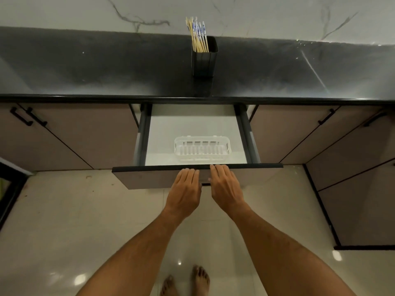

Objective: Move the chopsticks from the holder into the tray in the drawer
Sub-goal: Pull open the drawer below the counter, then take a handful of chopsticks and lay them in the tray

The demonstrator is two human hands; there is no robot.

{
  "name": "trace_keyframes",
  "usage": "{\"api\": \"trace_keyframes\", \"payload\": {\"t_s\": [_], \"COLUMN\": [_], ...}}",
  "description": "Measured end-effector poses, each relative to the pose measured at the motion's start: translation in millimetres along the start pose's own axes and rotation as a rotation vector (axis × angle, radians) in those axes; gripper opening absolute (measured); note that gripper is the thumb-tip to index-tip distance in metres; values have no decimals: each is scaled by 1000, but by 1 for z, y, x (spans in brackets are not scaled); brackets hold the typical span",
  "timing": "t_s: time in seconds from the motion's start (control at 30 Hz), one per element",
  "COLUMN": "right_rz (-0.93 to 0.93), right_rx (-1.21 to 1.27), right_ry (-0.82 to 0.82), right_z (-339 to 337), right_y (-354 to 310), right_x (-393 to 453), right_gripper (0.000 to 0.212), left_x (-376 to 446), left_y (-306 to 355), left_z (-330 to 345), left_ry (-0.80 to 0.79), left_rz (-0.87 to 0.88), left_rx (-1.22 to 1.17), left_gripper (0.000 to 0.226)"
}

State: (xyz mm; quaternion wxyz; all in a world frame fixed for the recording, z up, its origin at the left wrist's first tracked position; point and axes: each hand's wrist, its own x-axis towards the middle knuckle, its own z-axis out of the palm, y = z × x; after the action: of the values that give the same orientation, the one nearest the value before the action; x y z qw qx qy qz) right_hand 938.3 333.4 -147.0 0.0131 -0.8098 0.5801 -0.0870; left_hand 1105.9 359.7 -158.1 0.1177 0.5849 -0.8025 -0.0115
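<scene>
- Two bare feet (pixel 186 282) stand on the glossy cream tiled floor (pixel 64 210) at the bottom edge, nearest the camera, between the two bare forearms reaching forward.
- Left hand (pixel 184 189) lies palm-down with its fingers straight and together, fingertips resting against the upper part of the mauve front panel of the pulled-out drawer (pixel 149 177); it grips nothing.
- Right hand (pixel 225 185) sits just beside it in the same flat pose, fingertips reaching the dark top edge of that front panel, also holding nothing.
- Between the two hands a small gap shows the panel and a dark strip at its lower edge.
- Just beyond the fingertips, inside the drawer on its white floor, lies the white slotted plastic tray (pixel 202 151), near the front and roughly centred; it looks empty.
- Further off, well apart from both hands, the tall black rectangular holder (pixel 204 60) stands upright on the dark polished stone countertop (pixel 85 71), almost straight behind the tray.
- Pale bamboo chopsticks with blue-and-white patterned tops (pixel 198 35) stand bunched in the holder, leaning towards its left side, their tops against the white veined marble wall (pixel 277 16).
- Mauve cabinet doors with black bar handles (pixel 21 118) flank the drawer on both sides.
</scene>
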Motion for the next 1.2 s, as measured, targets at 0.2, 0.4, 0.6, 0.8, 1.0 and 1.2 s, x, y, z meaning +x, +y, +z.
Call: {"api": "trace_keyframes", "payload": {"t_s": [0.2, 0.4, 0.6, 0.8, 1.0, 1.2], "right_rz": [54, 77, 85, 70, 63, 42], "right_rx": [-83, -147, -153, -189, -165, -158], "right_ry": [56, 45, 69, 140, 215, 268], "right_z": [-43, -81, -115, -152, -184, -209], "right_y": [-3, -3, 6, 22, 42, 49], "right_x": [14, 35, 64, 96, 129, 162], "right_gripper": [54, 64, 64, 64, 61, 60], "left_x": [21, 49, 81, 123, 165, 198], "left_y": [1, -2, -2, 2, 4, -1], "left_z": [-51, -92, -125, -157, -184, -201], "left_ry": [111, 141, 189, 232, 318, 379], "left_rz": [-41, -70, -93, -108, -108, -101], "left_rx": [-15, 42, 45, 68, 85, 99], "left_gripper": [53, 57, 58, 61, 59, 59]}}
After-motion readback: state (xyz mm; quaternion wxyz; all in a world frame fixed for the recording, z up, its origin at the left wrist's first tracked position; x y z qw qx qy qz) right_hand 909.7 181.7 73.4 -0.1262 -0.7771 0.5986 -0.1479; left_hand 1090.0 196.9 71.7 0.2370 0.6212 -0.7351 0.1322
